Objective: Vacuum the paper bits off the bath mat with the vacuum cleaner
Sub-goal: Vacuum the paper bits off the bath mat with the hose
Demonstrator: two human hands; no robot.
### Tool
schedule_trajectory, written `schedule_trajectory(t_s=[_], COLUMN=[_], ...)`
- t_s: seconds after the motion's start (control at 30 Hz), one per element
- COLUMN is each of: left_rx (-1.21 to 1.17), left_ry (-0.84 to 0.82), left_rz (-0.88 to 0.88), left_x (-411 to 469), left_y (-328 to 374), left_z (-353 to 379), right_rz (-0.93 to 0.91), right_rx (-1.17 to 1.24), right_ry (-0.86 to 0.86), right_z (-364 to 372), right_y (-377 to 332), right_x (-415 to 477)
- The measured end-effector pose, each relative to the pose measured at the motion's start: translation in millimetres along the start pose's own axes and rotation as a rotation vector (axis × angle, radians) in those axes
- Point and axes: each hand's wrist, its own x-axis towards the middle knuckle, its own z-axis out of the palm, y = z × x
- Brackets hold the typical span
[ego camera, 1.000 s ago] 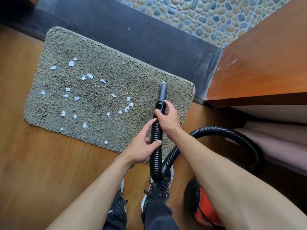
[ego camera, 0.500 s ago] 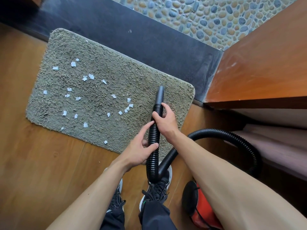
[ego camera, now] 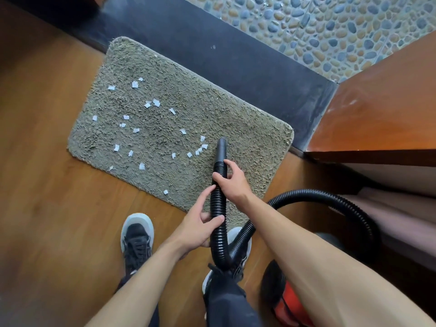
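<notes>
The right hand (ego camera: 232, 182) gripped the ribbed black hose (ego camera: 217, 208) just below its smooth, tapered nozzle (ego camera: 221, 149), fingers curled round the far side. The left hand (ego camera: 198, 226) held the same hose lower down, thumb wrapped across the ridges and forefinger laid along them. The nozzle's tip sat at centre frame over the bath mat (ego camera: 254, 142); whether it touched the pile could not be made out. The mat was a shaggy grey-green rectangle with rounded corners, lying at a slant across the middle of the frame on a glossy wooden floor (ego camera: 47, 197). Small white paper bits (ego camera: 155, 102), torn and irregular, were scattered over its left and middle parts, the nearest cluster just left of the nozzle. From the hands the hose looped down over a black shoe (ego camera: 238, 239), half hiding it, then arched to the right. The vacuum cleaner (ego camera: 291, 300), red and black, was cut off at the lower edge and partly covered by the right forearm. A matt dark sill (ego camera: 236, 60) and a pebble floor (ego camera: 330, 27) filled the top.
</notes>
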Motion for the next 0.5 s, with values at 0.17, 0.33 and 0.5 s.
schedule_trajectory(t_s=[0.17, 0.33, 0.5], left_rx=[-0.023, -0.052, -0.056], left_ry=[-0.006, -0.024, -0.042], left_rz=[-0.001, -0.005, -0.023], left_x=[-9, -13, -17], left_y=[-7, -13, -23], left_z=[-9, -21, -44], right_rz=[0.025, 0.031, 0.023], right_rx=[-0.021, -0.013, -0.035], right_ry=[-0.025, -0.017, 0.034], right_z=[16, 27, 52], right_y=[1, -1, 1], right_x=[-5, -9, -9])
